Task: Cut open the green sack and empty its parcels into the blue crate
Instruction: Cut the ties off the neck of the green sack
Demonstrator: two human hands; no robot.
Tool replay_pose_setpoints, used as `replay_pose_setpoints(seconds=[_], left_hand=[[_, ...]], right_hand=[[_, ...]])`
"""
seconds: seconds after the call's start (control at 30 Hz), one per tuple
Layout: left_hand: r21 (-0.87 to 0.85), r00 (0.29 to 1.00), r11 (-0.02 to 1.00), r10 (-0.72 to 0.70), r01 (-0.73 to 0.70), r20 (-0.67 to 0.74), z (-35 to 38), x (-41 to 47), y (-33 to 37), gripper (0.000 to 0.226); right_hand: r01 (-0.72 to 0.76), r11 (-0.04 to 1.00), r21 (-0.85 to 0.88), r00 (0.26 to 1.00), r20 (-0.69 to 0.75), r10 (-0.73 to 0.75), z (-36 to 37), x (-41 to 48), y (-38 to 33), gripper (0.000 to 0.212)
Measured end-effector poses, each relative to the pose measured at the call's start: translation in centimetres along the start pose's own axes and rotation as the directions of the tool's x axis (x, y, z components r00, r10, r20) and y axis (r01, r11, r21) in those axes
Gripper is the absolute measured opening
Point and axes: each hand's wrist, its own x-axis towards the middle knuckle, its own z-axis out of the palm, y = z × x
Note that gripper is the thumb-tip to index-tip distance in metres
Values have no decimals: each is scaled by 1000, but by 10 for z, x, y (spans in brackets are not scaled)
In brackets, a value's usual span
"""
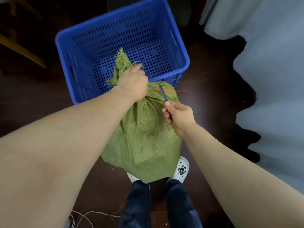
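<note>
A green woven sack (144,139) stands on the dark floor in front of my feet, bulging with hidden contents. My left hand (133,84) grips its gathered neck, whose frayed top sticks up over the blue crate (172,37). A thin red tie (174,90) juts out to the right from the neck. My right hand (178,116) holds a slim dark knife (162,93), blade pointing up toward the red tie. The perforated crate stands just behind the sack and shows no parcels inside.
A pale grey-blue draped cloth (271,79) fills the right side. Yellow wooden furniture legs (19,46) stand at the far left. Loose string (92,214) lies on the floor near my legs. My white shoes (181,168) sit beneath the sack.
</note>
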Motion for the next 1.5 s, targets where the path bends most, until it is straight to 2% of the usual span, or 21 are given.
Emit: replay_pose_setpoints(seconds=[0.17, 0.3, 0.4, 0.43, 0.53, 0.57, 0.63, 0.7, 0.83, 0.9, 1.0, 1.17, 1.3, 1.4, 1.5], left_hand=[[43, 987, 991, -132, 129, 92, 7, 9, -13, 36], [-89, 975, 977, -184, 196, 128, 11, 6, -26, 30], [-155, 948, 951, -233, 269, 217, 10, 0, -39, 37], [-119, 938, 953, -245, 280, 245, 10, -4, -43, 43], [131, 934, 971, -231, 202, 274, 15, -17, -54, 59], [141, 931, 972, -220, 186, 290, 15, -22, -56, 62], [26, 911, 978, -203, 208, 358, 13, -35, -58, 67], [-94, 883, 968, -169, 232, 438, 12, -47, -60, 76], [-158, 792, 947, -133, 278, 597, 21, -66, -62, 95], [-188, 764, 926, -141, 326, 630, 26, -73, -63, 99], [-161, 776, 909, -224, 384, 589, 28, -84, -59, 97], [-155, 833, 909, -273, 387, 480, 24, -93, -49, 75], [-313, 879, 853, -292, 417, 376, 30, -98, -38, 47], [-465, 902, 773, -355, 431, 245, 38, -101, -27, 42], [-597, 907, 693, -390, 404, 161, 45, -98, -8, 42]], right_hand=[[-17, 1000, -13, 998, -57, 17, 12, 11, 9, 19], [-40, 998, -48, 991, -129, 33, 27, 14, 9, 20], [-53, 994, -93, 989, -140, 39, 39, 11, 4, 28], [-58, 991, -120, 989, -143, 41, 43, 10, 4, 32], [-55, 972, -227, 982, -187, 12, 53, 8, 4, 34], [-55, 963, -263, 977, -215, -3, 56, 8, 4, 32], [-45, 939, -341, 968, -246, -43, 63, 6, 4, 23], [-26, 929, -370, 968, -241, -69, 71, 4, 5, 30], [-27, 947, -320, 983, -182, -34, 79, -6, 12, 32], [-39, 963, -266, 983, -185, -11, 79, -10, 13, 34], [-54, 987, -151, 977, -212, 21, 78, -11, 16, 33], [-107, 992, -74, 969, -232, 87, 68, -15, 20, 30], [-131, 989, -73, 950, -295, 104, 50, -21, 13, 18], [-78, 986, -144, 904, -428, 9, 40, -25, 9, 27], [82, 981, -174, 828, -536, -164, 42, -33, 3, 30]])
